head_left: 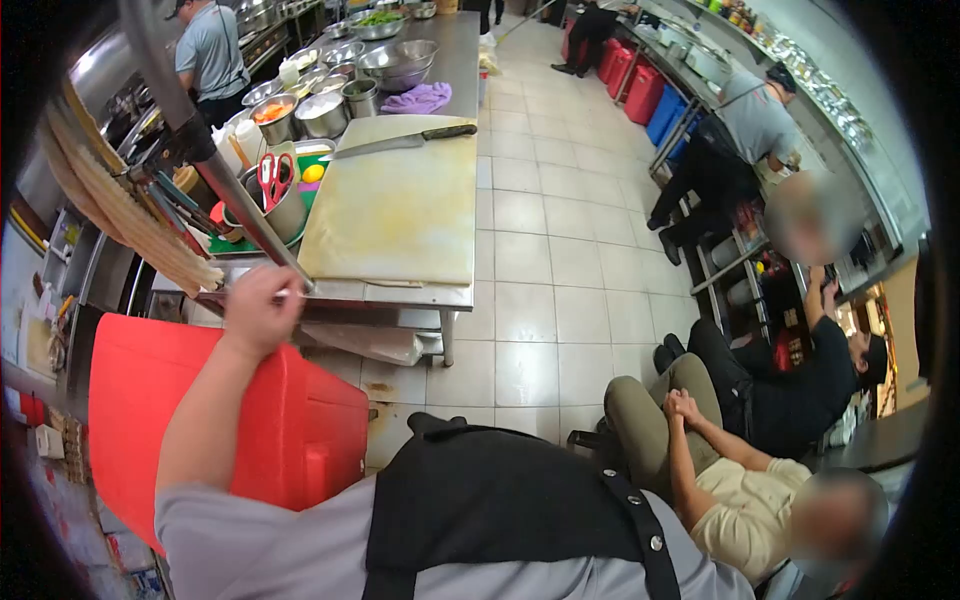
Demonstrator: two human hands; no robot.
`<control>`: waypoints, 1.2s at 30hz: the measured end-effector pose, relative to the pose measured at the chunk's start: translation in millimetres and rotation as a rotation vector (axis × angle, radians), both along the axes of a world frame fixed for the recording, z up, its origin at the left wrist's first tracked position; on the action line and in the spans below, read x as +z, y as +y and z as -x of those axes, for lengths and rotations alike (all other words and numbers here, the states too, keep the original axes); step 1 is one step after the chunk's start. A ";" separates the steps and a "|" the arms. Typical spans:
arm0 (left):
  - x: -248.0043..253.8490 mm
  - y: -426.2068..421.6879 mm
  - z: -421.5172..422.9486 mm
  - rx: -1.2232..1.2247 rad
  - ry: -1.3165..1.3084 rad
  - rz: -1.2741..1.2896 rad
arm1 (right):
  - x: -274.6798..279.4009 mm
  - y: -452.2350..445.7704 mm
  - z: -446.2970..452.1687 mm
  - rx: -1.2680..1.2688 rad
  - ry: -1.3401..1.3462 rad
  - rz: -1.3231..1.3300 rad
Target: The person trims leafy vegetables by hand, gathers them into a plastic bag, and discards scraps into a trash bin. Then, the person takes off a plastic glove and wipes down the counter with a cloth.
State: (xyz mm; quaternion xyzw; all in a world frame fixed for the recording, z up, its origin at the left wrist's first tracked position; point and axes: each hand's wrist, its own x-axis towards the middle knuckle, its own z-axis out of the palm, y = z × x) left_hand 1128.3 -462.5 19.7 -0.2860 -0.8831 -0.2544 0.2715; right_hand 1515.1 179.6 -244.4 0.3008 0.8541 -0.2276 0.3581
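Observation:
My left hand (262, 312) is above the red bin (310, 425), close to the front corner of the steel table (345, 291) and the foot of the metal post (235, 185). Its fingers are curled closed; a small pale glint shows at them, too small to name. A worn cutting board (395, 225) lies on the table, and a dark-handled knife (400, 143) rests across its far end. Red-handled scissors (275, 180) stand in a steel container (288, 212) left of the board, beside a round yellow item (313, 173). My right hand is out of view.
Several steel bowls (400, 62) and a purple cloth (417, 98) are farther along the table. A beige towel (120, 205) hangs at left. A seated person (740, 510) is at my right, with other people beyond. Red bins (642, 97) line the tiled aisle (545, 250).

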 end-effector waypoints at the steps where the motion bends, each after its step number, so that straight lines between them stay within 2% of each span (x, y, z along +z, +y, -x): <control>1: 12.4 32.8 14.5 -0.090 0.026 -0.001 | 9.5 17.1 17.4 -0.038 0.006 -0.025; 5: 26.2 140.6 71.6 -0.351 0.017 -0.101 | 30.6 70.4 90.8 -0.116 0.047 -0.047; 8: 26.2 200.8 103.8 -0.388 -0.055 -0.127 | 29.2 92.1 126.9 -0.070 0.041 -0.033; 11: 5.6 253.6 125.9 -0.286 -0.119 -0.251 | 12.6 146.0 159.9 -0.017 -0.006 -0.014; 13: -16.3 283.9 129.5 -0.126 -0.263 -0.339 | 0.2 187.4 183.5 0.012 -0.037 -0.002; 15: -49.2 311.8 131.2 0.031 -0.377 -0.428 | -21.5 233.8 211.3 0.036 -0.065 0.016; 17: -85.6 336.7 124.5 0.104 -0.490 -0.403 | -62.7 275.7 233.9 0.103 -0.078 0.051; 20: -68.6 368.6 141.3 0.043 -0.496 -0.214 | -126.0 349.2 284.9 0.317 -0.070 0.095; 21: -63.6 376.6 155.2 0.119 -0.492 -0.240 | -151.5 377.3 304.6 0.444 -0.067 0.079; 23: -51.2 385.8 190.8 0.277 -0.494 -0.292 | -33.3 352.8 420.1 0.602 -0.073 -0.203; 25: -29.3 387.0 233.3 0.342 -0.396 -0.265 | 5.8 341.9 516.4 -0.004 -0.044 -0.015; 27: -14.5 381.9 281.9 0.408 -0.295 -0.278 | 18.6 336.8 595.1 -0.209 0.232 0.197; 29: -8.2 371.0 332.1 0.491 -0.215 -0.321 | 23.7 327.8 665.6 -0.167 0.338 0.227; 30: -8.1 363.0 358.4 0.531 -0.147 -0.255 | 23.4 320.6 693.2 -0.153 0.386 0.242; 33: -10.5 339.9 437.1 0.617 -0.013 -0.121 | 6.4 322.2 744.2 0.070 0.392 0.245; 35: -10.2 327.0 490.5 0.640 -0.004 -0.098 | 43.3 301.0 756.7 0.206 0.321 0.141; 36: -14.1 318.7 516.1 0.631 -0.008 -0.070 | 40.6 297.6 768.0 0.268 0.283 0.113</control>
